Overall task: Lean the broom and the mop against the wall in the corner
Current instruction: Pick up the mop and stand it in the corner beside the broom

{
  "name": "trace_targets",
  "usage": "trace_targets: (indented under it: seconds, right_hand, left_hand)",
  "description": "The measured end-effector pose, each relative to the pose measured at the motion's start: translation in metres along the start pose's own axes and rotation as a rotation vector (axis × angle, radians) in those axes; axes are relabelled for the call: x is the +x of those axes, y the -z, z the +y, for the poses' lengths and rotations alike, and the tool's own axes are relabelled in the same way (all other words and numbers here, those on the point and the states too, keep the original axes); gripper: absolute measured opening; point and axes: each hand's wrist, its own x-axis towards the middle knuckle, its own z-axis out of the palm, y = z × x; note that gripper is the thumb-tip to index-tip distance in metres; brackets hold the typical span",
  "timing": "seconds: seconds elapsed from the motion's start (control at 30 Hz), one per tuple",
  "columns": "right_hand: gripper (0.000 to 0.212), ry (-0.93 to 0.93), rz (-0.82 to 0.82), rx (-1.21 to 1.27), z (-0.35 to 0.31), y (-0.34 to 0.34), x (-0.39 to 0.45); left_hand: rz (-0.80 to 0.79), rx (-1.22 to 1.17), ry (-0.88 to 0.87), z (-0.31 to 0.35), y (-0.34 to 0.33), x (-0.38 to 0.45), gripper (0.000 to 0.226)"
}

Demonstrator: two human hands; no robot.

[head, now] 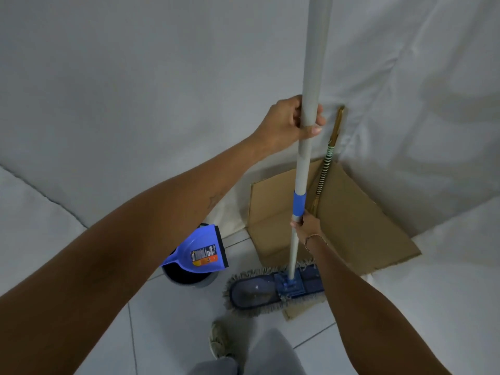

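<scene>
I hold the mop upright by its long grey pole [311, 63]. My left hand [290, 120] is wrapped around the pole high up. My right hand [305, 223] grips it low, just under the blue collar [299, 204]. The flat blue mop head [273, 289] with grey fringe rests on the tiled floor, partly on the cardboard. Behind the pole, the broom [328, 155], with a thin striped and wooden handle, leans in the corner against the white draped wall [162, 77]. Its bristles are hidden.
A flattened cardboard sheet [357, 220] covers the corner floor. To the left a blue dustpan [201, 251] sits on top of a dark bucket [189, 278]. My shoe [220, 339] and grey trouser leg are at the bottom. White cloth covers both walls.
</scene>
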Motion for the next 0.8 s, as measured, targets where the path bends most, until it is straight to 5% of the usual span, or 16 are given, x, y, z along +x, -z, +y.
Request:
trace_targets:
  seconds: [0.8]
  right_hand:
    - [0.029,0.024,-0.272,0.003,-0.006,-0.001,0.288]
  left_hand:
    - [0.123,0.164,0.205,-0.151,-0.002,0.233,0.02]
